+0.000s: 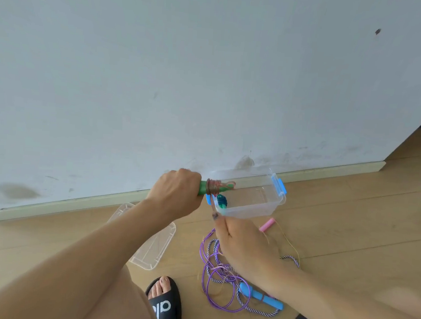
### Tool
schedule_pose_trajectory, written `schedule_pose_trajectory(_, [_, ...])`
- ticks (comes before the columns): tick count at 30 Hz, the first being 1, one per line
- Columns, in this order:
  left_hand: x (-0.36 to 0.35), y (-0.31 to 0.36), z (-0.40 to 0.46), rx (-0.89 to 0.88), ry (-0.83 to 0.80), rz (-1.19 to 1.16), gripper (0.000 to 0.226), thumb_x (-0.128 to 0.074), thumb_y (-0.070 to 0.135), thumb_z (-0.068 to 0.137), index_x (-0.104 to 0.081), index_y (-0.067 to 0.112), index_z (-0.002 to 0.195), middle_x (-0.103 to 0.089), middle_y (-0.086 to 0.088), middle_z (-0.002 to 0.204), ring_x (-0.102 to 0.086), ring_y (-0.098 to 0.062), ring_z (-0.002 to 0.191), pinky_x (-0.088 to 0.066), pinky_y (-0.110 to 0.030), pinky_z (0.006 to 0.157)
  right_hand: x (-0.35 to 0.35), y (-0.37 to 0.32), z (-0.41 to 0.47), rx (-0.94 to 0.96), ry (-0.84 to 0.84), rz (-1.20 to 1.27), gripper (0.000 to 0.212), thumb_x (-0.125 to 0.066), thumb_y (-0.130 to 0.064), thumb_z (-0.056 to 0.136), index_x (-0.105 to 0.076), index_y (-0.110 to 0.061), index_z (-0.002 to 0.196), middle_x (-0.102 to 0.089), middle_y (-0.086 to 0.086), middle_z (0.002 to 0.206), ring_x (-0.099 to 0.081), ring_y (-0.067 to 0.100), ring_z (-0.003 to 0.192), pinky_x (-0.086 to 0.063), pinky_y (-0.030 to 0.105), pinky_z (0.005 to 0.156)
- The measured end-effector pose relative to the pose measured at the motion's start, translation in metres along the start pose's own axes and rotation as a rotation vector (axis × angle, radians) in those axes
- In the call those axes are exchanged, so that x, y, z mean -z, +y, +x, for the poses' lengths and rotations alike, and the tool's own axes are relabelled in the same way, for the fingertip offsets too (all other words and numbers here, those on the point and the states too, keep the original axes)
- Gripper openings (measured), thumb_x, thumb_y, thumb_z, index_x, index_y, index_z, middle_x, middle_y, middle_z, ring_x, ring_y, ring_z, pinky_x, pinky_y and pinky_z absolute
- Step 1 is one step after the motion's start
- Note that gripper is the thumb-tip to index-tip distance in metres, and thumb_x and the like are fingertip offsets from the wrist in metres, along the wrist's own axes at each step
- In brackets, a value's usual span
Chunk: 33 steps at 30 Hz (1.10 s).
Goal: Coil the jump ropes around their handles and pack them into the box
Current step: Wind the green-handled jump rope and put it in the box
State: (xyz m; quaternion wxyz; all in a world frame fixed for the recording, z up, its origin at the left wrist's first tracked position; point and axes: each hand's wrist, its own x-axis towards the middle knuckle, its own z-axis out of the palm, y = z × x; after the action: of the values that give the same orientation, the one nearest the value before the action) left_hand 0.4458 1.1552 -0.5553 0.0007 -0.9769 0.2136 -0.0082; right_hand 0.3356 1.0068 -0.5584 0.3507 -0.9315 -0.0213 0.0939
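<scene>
We stand on a wooden floor [350, 220] by a white wall [211, 71]. The clear box [251, 200] sits against the skirting, its lid [152, 245] left of it. Our left hand [176, 194] grips green handles [203, 187] above the box; right-hand [243, 245] fingers pinch pinkish rope [213, 187]. Tangled ropes [222, 281] near the box lie partly hidden.

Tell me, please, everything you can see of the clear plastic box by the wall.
The clear plastic box is a see-through rectangular tub with blue latch clips at both short ends. It stands upright and open on the wooden floor, close against the skirting board; whether they touch is unclear. Inside, at its left end, lies one coiled rope bundle in blue and green. Its lid is off. The left hand holds green handles just over its left end, not touching it.
</scene>
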Motion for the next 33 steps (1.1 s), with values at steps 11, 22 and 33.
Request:
schedule_pose_trajectory(11, [-0.005,0.036,-0.010,-0.243,-0.037,0.277,0.017,-0.041,0.014,0.094,-0.057,0.014,0.102,-0.064,-0.008,0.099,-0.066,-0.031,0.084,-0.034,-0.033,0.060,0.054,0.014,0.039,0.258,0.303,-0.231,0.049,-0.043,-0.043,0.099,-0.031,-0.016,0.060,-0.034,0.000,0.046,-0.032,0.019,0.047,-0.027,0.032,0.048])
schedule_pose_trajectory(22, [0.002,0.040,-0.017,-0.400,0.166,0.130,0.032,-0.081,0.017,0.055,-0.050,0.014,0.064,-0.050,-0.002,0.053,-0.045,-0.028,0.033,-0.017,-0.023,0.040,0.079,0.042,0.070,0.111,-0.147,0.281,0.048,-0.063,-0.039,0.095,-0.048,-0.007,0.063,-0.042,-0.001,0.055,-0.035,0.013,0.055,-0.029,0.027,0.055])
schedule_pose_trajectory(33, [0.008,0.045,-0.021,-0.445,0.154,0.179,0.027,-0.080,0.021,0.059,-0.055,0.014,0.067,-0.054,-0.002,0.056,-0.051,-0.026,0.037,-0.018,-0.023,0.042,0.082,0.037,0.065,0.095,-0.141,0.414,0.046,-0.061,-0.026,0.098,-0.040,-0.008,0.061,-0.034,-0.002,0.054,-0.030,0.013,0.053,-0.025,0.023,0.051])
